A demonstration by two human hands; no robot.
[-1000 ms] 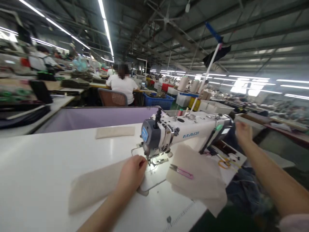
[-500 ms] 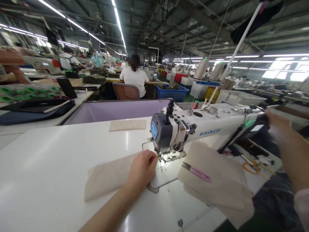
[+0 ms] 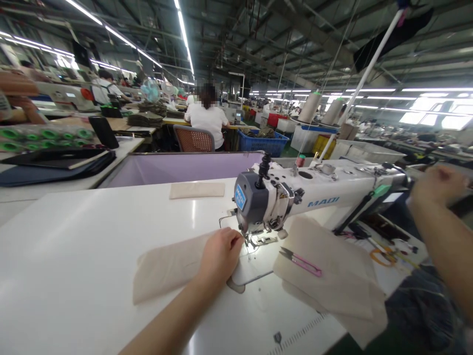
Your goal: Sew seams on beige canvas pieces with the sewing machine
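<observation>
One ruler scale (image 3: 301,335) marks the near edge of the white tabletop (image 3: 92,256). Beyond it, one stack (image 3: 325,276) of beige cloth, at least two pieces, overhangs the right edge; one pair of pink-handled snips (image 3: 301,261) lies on it. One long beige cloth (image 3: 166,268) lies flat in the middle of the tabletop, its right end under the left hand (image 3: 220,254). One sewing machine (image 3: 254,199) stands towards the tabletop's far right corner, its lit presser foot (image 3: 264,240) just beyond that hand. One pair of orange-handled scissors (image 3: 383,256) lies near the right edge. One short beige strip (image 3: 197,190) lies at the far edge. One small red spool (image 3: 300,160) stands behind the machine, and two big thread cones (image 3: 309,107) rise farther back. Past one lilac trough (image 3: 185,168) come one brown chair (image 3: 195,138), one blue crate (image 3: 262,143) and one seated person (image 3: 207,116) in white.

The left hand is curled over the cloth's end, thumb and forefinger pressed together beside the presser foot; whether they pinch the fabric cannot be told. The right hand (image 3: 439,185) is raised just beside the machine's right end, fingers bent and blurred; how far open it is, and whether it holds anything, cannot be told.
</observation>
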